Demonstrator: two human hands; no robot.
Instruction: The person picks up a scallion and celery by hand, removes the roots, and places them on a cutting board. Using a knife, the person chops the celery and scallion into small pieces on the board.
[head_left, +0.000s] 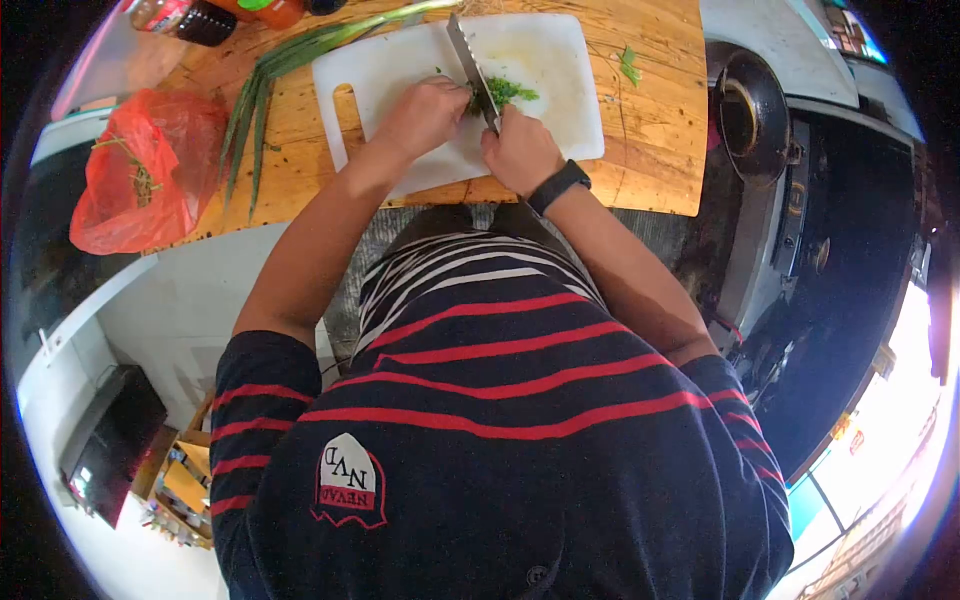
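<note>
My right hand is wrapped round the handle of a kitchen knife, whose blade points away from me over a white cutting board. Just left of the blade, my left hand is closed with its fingertips on a bunch of green herbs, mostly hidden by the fingers and the blade. Chopped green herbs lie in a small heap on the board, right of the knife.
Long spring onions lie left of the board and behind it. A red plastic bag with stems sits at the wooden table's left edge. Jars stand at the back left. A herb sprig lies on the right; a wok is beyond.
</note>
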